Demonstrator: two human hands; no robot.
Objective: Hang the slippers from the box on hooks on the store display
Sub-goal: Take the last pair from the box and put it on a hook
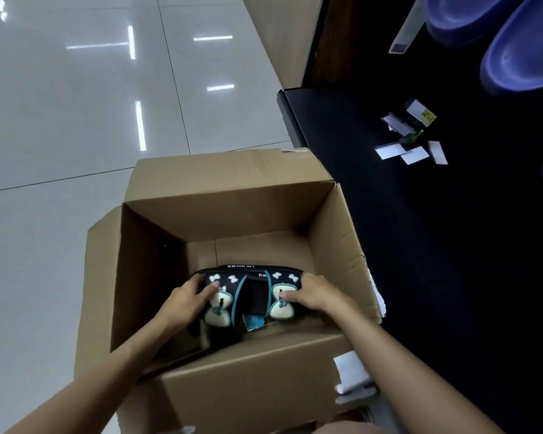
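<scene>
An open cardboard box (242, 208) stands on the floor in front of me. Inside it, low and near its front wall, is a pair of dark navy slippers (254, 292) with teal trim and pale bow shapes. My left hand (185, 296) grips the pair's left side, thumb on a bow. My right hand (314, 294) grips the right side the same way. A blue tag (254, 323) hangs under the pair. Dark shapes deeper in the box are hidden in shadow.
Glossy pale floor tiles (76, 120) fill the left. A black display base (436, 245) runs along the right, with scattered white labels (411, 145) on it. Purple slippers (521, 54) hang at the top right. White paper (351, 371) lies beside the box.
</scene>
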